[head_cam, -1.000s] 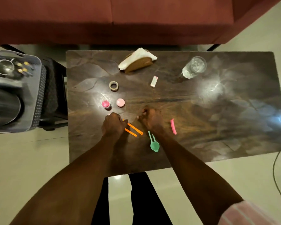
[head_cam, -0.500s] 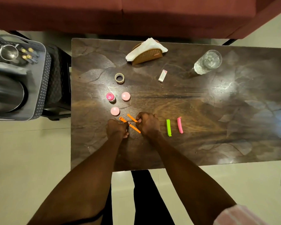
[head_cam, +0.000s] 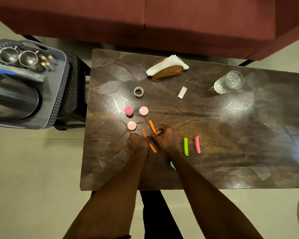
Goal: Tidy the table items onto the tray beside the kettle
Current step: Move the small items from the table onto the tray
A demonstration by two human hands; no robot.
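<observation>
On the dark table (head_cam: 231,152) my left hand (head_cam: 138,143) and my right hand (head_cam: 166,138) meet, both closed around thin orange clips (head_cam: 152,127). One orange strip sticks out above my right hand, another shows between my wrists. A green clip (head_cam: 186,146) and a pink clip (head_cam: 197,144) lie just right of my right hand. Two pale pink caps (head_cam: 131,125) and a small pink-lidded jar (head_cam: 128,110) sit above my left hand. The grey tray (head_cam: 57,94) with the steel kettle (head_cam: 12,100) stands off the table's left end.
A tape roll (head_cam: 138,92), a small white tube (head_cam: 182,92), a wicker napkin holder (head_cam: 167,69) and a glass of water (head_cam: 229,82) stand farther back. Two steel cups (head_cam: 18,56) sit in the tray. A red sofa (head_cam: 145,19) runs behind. A teal item (head_cam: 172,165) peeks beside my right forearm.
The view has shifted, so the table sits lower and more to the right. My hands have come together on the orange clips, whose strips now point more upward. The teal spoon is now mostly hidden.
</observation>
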